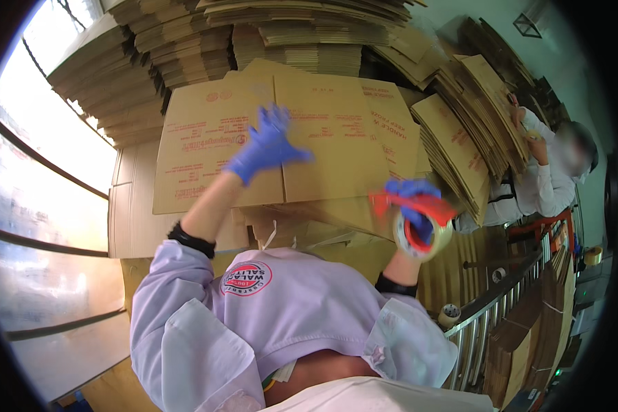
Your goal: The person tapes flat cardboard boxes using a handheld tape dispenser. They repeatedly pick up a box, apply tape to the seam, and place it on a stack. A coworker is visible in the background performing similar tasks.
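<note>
My left hand (269, 144), in a blue glove, is spread with its fingers apart over a flattened cardboard box (329, 170) that bears red print. Whether its fingertips touch the cardboard cannot be told. In my right hand (414, 198), also gloved in blue, is a red tape dispenser (438, 208) with a roll of clear tape (435, 244) on it. The dispenser is near the right front edge of the flat box and is slightly blurred. More flat cardboard lies under the box.
Tall stacks of flattened boxes (298, 56) stand behind, with leaning stacks (453, 149) to the right. A co-worker (541, 180) in white is beyond them. At the lower right are a metal roller conveyor (474, 335) and a tape roll (449, 315). Bright window panels (46, 190) line the left.
</note>
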Tool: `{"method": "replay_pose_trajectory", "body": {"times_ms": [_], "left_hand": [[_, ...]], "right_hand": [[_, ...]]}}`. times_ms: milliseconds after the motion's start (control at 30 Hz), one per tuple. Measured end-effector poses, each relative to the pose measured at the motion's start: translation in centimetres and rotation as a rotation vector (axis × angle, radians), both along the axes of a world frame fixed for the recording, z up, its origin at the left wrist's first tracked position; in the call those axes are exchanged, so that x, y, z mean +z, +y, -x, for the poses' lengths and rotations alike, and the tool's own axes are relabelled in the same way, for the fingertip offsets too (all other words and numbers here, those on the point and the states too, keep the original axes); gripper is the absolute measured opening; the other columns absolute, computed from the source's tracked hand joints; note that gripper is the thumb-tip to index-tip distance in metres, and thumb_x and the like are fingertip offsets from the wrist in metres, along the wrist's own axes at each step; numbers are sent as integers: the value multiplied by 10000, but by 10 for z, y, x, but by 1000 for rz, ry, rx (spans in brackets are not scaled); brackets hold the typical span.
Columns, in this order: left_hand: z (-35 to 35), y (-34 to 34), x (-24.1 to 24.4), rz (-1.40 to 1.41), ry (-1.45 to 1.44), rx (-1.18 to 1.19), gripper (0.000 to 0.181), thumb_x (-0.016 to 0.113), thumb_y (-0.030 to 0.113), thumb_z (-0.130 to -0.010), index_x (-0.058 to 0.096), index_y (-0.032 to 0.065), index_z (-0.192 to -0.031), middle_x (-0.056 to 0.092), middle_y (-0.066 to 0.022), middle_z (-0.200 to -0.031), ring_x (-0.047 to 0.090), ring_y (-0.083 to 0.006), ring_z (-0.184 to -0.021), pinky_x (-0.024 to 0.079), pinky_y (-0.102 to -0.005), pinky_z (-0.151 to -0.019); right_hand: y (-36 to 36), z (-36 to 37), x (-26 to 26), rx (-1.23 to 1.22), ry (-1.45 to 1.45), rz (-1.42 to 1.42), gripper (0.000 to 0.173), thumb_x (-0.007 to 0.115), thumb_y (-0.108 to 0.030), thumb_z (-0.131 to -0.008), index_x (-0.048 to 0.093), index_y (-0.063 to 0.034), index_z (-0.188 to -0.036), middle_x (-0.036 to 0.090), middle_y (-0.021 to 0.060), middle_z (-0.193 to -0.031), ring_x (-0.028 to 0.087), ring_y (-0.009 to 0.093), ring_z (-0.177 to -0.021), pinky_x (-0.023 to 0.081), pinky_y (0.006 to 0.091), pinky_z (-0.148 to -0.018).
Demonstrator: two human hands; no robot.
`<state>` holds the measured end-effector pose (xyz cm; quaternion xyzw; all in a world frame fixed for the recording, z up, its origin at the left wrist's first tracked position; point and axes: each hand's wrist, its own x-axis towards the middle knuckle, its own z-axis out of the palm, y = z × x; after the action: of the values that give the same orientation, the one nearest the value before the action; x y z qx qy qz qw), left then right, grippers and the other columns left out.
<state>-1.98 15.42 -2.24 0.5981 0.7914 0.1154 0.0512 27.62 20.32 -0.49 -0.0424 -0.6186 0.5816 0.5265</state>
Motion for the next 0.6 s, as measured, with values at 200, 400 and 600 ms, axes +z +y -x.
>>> {"method": "replay_pose_trajectory", "body": {"times_ms": [200, 400, 600], "left_hand": [[-55, -56, -27, -87, 107, -112, 1187, 553, 774, -504, 307, -75, -1296, 236, -295, -1362, 141, -461, -1289, 142, -678, -943], [-76, -62, -49, -288, -7, -184, 1115, 562, 732, -553, 346, -89, -1276, 314, -240, -1353, 176, -390, -1310, 66, -612, -1015], [-69, -63, -52, -262, 18, -148, 1078, 552, 720, -581, 364, -91, -1267, 323, -226, -1353, 181, -368, -1314, 50, -607, -1024]], "right_hand": [[78, 151, 23, 86, 37, -247, 172, 588, -92, -799, 574, -43, -963, 547, 95, -869, 519, 191, -743, 406, 326, -678], [139, 180, -33, -577, -687, -1277, 190, 622, -120, -643, 581, -77, -823, 564, 59, -744, 546, 238, -776, 435, 340, -687], [151, 187, -72, -223, -419, -627, 179, 649, -138, -771, 562, -32, -887, 560, 43, -803, 538, 172, -774, 438, 313, -684]]}}
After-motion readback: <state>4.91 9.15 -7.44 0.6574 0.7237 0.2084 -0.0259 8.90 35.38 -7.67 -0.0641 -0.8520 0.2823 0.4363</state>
